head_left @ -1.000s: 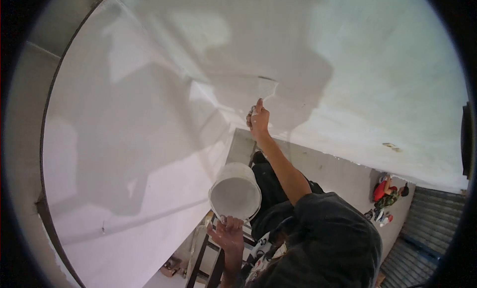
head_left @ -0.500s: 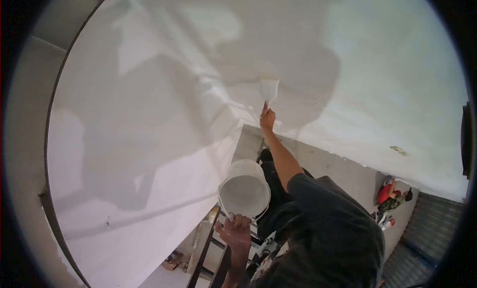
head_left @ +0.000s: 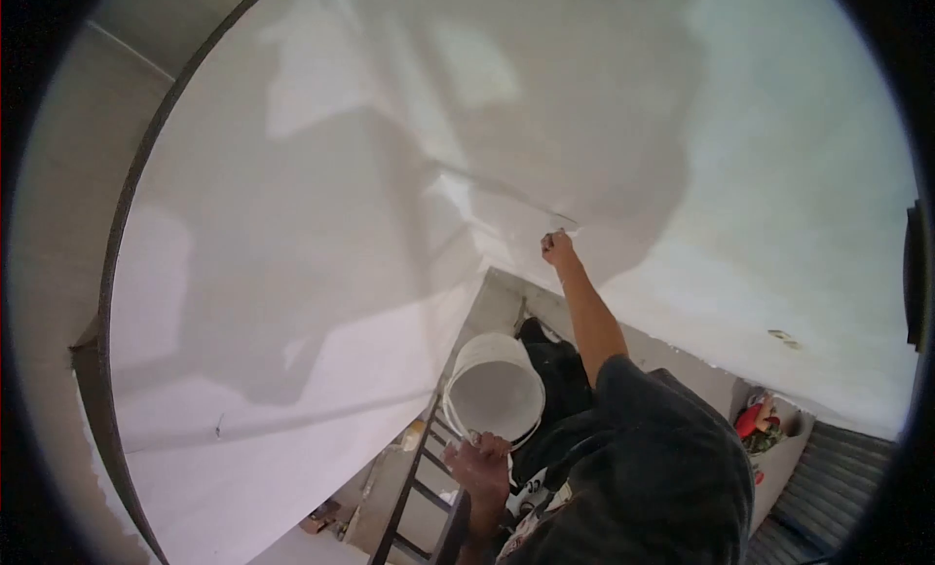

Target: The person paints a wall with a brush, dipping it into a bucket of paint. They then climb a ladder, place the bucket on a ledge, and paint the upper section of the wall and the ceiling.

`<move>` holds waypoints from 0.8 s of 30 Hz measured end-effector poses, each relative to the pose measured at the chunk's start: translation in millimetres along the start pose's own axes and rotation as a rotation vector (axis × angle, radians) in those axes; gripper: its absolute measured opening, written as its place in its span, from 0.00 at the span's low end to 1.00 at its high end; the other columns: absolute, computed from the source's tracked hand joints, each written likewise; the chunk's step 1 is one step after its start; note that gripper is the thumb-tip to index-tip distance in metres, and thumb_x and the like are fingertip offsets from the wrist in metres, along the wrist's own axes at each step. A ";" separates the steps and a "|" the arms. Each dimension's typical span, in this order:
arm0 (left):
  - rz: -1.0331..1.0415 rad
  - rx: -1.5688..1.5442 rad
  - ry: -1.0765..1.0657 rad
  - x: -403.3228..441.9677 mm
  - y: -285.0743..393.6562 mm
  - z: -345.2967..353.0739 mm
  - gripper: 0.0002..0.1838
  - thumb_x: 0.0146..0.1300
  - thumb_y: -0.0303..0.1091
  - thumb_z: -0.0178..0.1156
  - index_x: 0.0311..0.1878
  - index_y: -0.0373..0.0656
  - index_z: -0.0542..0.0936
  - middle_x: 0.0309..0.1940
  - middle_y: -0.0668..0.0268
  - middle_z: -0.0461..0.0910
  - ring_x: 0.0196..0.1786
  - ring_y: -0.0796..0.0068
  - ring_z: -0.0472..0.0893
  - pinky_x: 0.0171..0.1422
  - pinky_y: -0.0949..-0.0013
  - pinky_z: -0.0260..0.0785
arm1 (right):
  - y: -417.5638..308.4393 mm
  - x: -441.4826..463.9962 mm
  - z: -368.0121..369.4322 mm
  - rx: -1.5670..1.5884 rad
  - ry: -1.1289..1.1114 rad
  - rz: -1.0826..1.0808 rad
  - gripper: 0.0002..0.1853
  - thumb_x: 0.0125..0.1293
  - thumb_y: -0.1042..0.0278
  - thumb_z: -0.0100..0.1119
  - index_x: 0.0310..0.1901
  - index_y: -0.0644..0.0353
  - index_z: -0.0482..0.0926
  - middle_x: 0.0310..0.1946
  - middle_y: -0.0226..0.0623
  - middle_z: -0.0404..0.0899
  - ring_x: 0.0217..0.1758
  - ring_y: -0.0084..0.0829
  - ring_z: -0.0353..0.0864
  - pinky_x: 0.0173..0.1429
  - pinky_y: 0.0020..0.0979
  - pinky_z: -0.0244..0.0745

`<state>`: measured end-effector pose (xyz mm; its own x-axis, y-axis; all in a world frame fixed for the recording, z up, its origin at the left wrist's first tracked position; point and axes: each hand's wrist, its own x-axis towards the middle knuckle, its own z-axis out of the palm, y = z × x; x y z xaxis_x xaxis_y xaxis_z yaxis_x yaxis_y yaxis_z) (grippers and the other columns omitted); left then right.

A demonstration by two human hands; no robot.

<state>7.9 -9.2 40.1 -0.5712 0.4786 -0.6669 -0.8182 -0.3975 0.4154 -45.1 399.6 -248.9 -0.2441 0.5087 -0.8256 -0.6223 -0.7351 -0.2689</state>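
Observation:
My right hand (head_left: 556, 247) is closed around a wide white paintbrush (head_left: 568, 223) at the right-hand wall (head_left: 760, 205), near the corner. The brush is seen almost edge-on, so little of its head shows; whether its bristles touch the wall I cannot tell. Lower down, my left hand (head_left: 479, 466) has its fingers curled at the near rim and wire handle of a white bucket (head_left: 492, 353). The bucket's mouth tilts toward me, and its inside looks pale grey.
A dark ladder (head_left: 417, 502) stands below the bucket. The left wall (head_left: 224, 321) meets the right one at a corner. Far below at right is another person in red (head_left: 755, 419), near a grey corrugated surface (head_left: 842, 477). A small fitting (head_left: 784, 339) sits on the right wall.
My right hand has moved right and slightly down, and the brush has turned from broadside to nearly edge-on. The view has shifted; the bucket stays in my left hand.

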 end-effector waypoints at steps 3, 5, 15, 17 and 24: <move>0.006 -0.049 -0.172 5.1 -2.9 -18.6 0.26 0.64 0.60 0.35 0.27 0.45 0.63 0.16 0.72 0.52 0.21 0.73 0.53 0.33 0.65 0.51 | -10.6 -75.5 9.6 -0.064 -0.092 -0.021 0.25 0.71 0.49 0.35 0.18 0.54 0.58 0.11 0.30 0.59 0.11 0.27 0.53 0.13 0.28 0.46; 0.034 -0.082 -0.071 8.9 -7.7 -27.9 0.24 0.63 0.58 0.38 0.28 0.46 0.68 0.16 0.71 0.55 0.22 0.72 0.58 0.31 0.66 0.52 | -27.9 -137.1 20.6 -0.334 -0.167 -0.011 0.23 0.71 0.46 0.35 0.22 0.52 0.60 0.12 0.24 0.54 0.11 0.20 0.51 0.13 0.24 0.44; 0.007 -0.112 -0.183 18.7 -11.2 -33.7 0.21 0.60 0.60 0.46 0.33 0.52 0.68 0.15 0.74 0.55 0.18 0.78 0.56 0.28 0.70 0.53 | -101.1 -401.7 113.0 -0.456 -0.716 -0.175 0.21 0.68 0.42 0.41 0.24 0.49 0.63 0.14 0.20 0.57 0.11 0.15 0.49 0.11 0.17 0.42; 0.041 -0.067 -0.175 13.1 -9.6 -25.0 0.19 0.60 0.60 0.46 0.34 0.54 0.68 0.16 0.76 0.53 0.18 0.78 0.56 0.28 0.69 0.54 | -125.5 -454.0 137.4 -0.671 -0.752 -0.233 0.20 0.67 0.44 0.44 0.26 0.49 0.64 0.15 0.20 0.58 0.10 0.15 0.48 0.10 0.17 0.42; 0.124 -0.045 0.132 26.3 -29.9 -32.1 0.23 0.58 0.62 0.49 0.36 0.50 0.69 0.17 0.72 0.62 0.20 0.75 0.64 0.25 0.71 0.60 | -245.4 -671.8 231.1 -2.324 -0.354 -1.286 0.23 0.59 0.47 0.58 0.20 0.60 0.72 0.12 0.31 0.66 0.13 0.21 0.62 0.16 0.26 0.57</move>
<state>19.5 -9.9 -9.8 -0.6514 0.3184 -0.6887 -0.7365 -0.4833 0.4733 99.8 341.8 486.3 -0.7620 0.6473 -0.0182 0.6293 0.7337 -0.2562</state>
